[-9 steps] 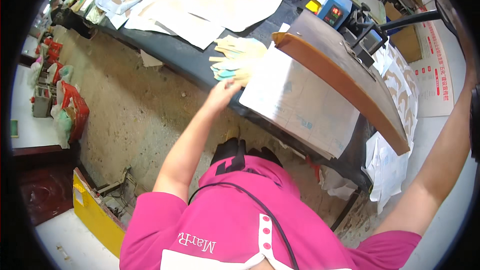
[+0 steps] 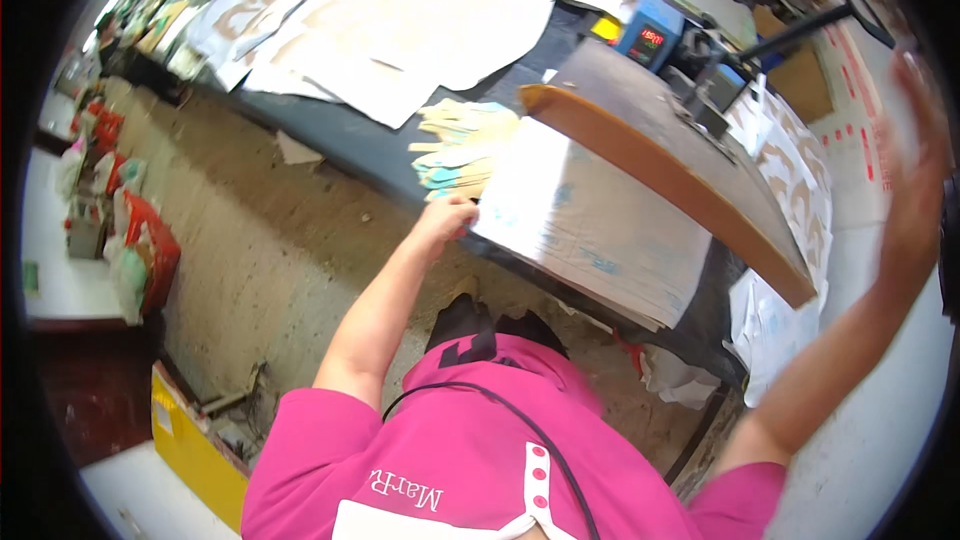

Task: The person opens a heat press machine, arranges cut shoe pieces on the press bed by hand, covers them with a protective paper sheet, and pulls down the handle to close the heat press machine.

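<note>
My left hand [image 2: 447,220] is closed with its fingers curled in, at the near left corner of a stack of white sheets [image 2: 620,240]. Whether anything is pinched in it, I cannot make out. Just beyond it lies a pile of cream-yellow pieces with teal parts [image 2: 462,145]. My right hand [image 2: 912,130] is raised at the far right, smeared by motion, below the black lever [image 2: 800,35] of a press-like machine. The machine's grey plate with a brown edge [image 2: 680,175] hangs over part of the sheets.
A blue control box [image 2: 650,30] with a red display stands behind the plate. Large white sheets with brown shapes [image 2: 400,30] cover the table's far left. Printed sheets [image 2: 785,150] hang at the right. Red baskets [image 2: 150,250] and a yellow panel [image 2: 195,450] stand left.
My right hand has come into view, moving near the lever's end. My left hand stays by the sheets' corner, still closed. The whole view has shifted slightly.
</note>
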A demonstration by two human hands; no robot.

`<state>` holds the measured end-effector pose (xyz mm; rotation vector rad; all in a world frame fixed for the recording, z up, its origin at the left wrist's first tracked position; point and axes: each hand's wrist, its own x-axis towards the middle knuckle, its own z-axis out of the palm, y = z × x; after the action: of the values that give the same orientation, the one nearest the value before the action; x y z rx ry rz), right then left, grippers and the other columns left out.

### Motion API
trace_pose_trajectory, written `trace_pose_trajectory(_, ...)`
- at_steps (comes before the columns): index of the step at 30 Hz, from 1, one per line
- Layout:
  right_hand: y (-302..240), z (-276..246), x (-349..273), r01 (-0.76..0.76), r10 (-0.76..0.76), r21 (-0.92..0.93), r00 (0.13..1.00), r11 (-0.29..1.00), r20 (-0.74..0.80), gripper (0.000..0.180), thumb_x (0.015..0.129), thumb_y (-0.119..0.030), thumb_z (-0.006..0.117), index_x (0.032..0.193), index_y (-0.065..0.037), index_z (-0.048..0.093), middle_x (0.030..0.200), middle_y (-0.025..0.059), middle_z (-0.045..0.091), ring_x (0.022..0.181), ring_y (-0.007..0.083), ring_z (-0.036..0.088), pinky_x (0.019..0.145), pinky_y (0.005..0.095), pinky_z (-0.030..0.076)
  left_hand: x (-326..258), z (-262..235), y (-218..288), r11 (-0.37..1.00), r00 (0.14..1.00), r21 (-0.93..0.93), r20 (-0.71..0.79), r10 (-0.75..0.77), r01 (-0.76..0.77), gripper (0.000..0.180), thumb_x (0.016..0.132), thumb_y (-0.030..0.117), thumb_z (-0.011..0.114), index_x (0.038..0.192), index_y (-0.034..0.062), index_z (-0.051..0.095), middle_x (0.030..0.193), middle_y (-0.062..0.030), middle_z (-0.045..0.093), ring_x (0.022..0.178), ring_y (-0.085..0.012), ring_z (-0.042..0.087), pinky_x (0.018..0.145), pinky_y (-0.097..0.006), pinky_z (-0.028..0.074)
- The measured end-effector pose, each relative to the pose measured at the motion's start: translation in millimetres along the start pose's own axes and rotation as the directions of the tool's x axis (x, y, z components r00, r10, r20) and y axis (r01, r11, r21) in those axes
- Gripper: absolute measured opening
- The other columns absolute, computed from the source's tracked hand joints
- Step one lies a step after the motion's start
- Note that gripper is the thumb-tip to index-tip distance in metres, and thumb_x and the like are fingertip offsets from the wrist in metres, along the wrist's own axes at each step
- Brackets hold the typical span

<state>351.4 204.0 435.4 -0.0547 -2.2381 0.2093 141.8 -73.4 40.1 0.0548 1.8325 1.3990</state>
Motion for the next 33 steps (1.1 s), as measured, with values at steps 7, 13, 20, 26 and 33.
trace_pose_trajectory(7, -55.1, 89.3, -207.7, -0.441, 0.259, 0.352, 0.851, 0.826, 0.458, 0.027, 0.078, -0.006, 0.066, 0.105, -0.008, 0.061, 0.094, 0.0102, 0.065, 0.087, 0.0309, 0.060, 0.080, 0.0404, 0.048, -35.1, 6.1, 44.2, 0.999, 0.993, -0.030, 0.115, -0.019, 0.022, 0.009, 0.082, 0.016, 0.061, 0.076, 0.0090, 0.060, 0.067, 0.0051, 0.051, 0.058, -0.0050, 0.046, 0.052, -0.020, 0.033)
trace_pose_trajectory(13, -84.4, 106.1, -252.2, -0.408, 0.299, 0.277, 0.883, 0.870, 0.361, 0.046, 0.072, -0.014, 0.076, 0.112, -0.009, 0.054, 0.107, 0.0084, 0.058, 0.098, 0.0294, 0.054, 0.087, 0.0407, 0.041, -103.8, 69.0, 76.0, 0.971, 0.963, -0.130, 0.156, 0.219, -0.200, 0.013, 0.085, 0.017, 0.061, 0.082, 0.0038, 0.063, 0.070, 0.0014, 0.054, 0.063, -0.0073, 0.048, 0.058, -0.022, 0.038)
trace_pose_trajectory(20, -98.1, 130.5, -251.6, -0.278, 0.218, 0.311, 0.952, 0.909, 0.216, 0.043, 0.069, -0.013, 0.076, 0.105, -0.009, 0.054, 0.102, 0.0092, 0.057, 0.092, 0.0299, 0.055, 0.080, 0.0419, 0.042, -170.7, 101.9, 65.4, 0.939, 0.949, -0.293, 0.202, 0.243, -0.178, 0.009, 0.087, 0.011, 0.062, 0.088, 0.0028, 0.062, 0.080, 0.0017, 0.058, 0.073, -0.0075, 0.051, 0.071, -0.022, 0.042)
trace_pose_trajectory(26, -99.1, 137.9, -228.2, -0.286, 0.244, 0.253, 0.952, 0.924, 0.185, 0.018, 0.076, -0.007, 0.070, 0.091, -0.009, 0.061, 0.087, 0.0073, 0.060, 0.080, 0.0270, 0.057, 0.074, 0.0391, 0.043, -180.9, 78.8, 63.5, 0.901, 0.918, -0.399, 0.269, 0.290, -0.168, 0.012, 0.094, 0.019, 0.061, 0.096, 0.0068, 0.062, 0.089, 0.0022, 0.061, 0.082, -0.0059, 0.055, 0.077, -0.023, 0.044)
trace_pose_trajectory(33, -137.6, 158.7, -145.7, -0.233, 0.190, 0.363, 0.970, 0.902, 0.150, 0.012, 0.081, 0.000, 0.069, 0.088, -0.004, 0.061, 0.081, 0.0092, 0.061, 0.072, 0.0258, 0.058, 0.064, 0.0342, 0.046, -164.4, -32.3, 38.2, 0.911, 0.947, -0.393, 0.224, 0.229, -0.127, 0.012, 0.093, 0.016, 0.062, 0.102, 0.0078, 0.062, 0.094, 0.0010, 0.062, 0.086, -0.0072, 0.058, 0.077, -0.023, 0.046)
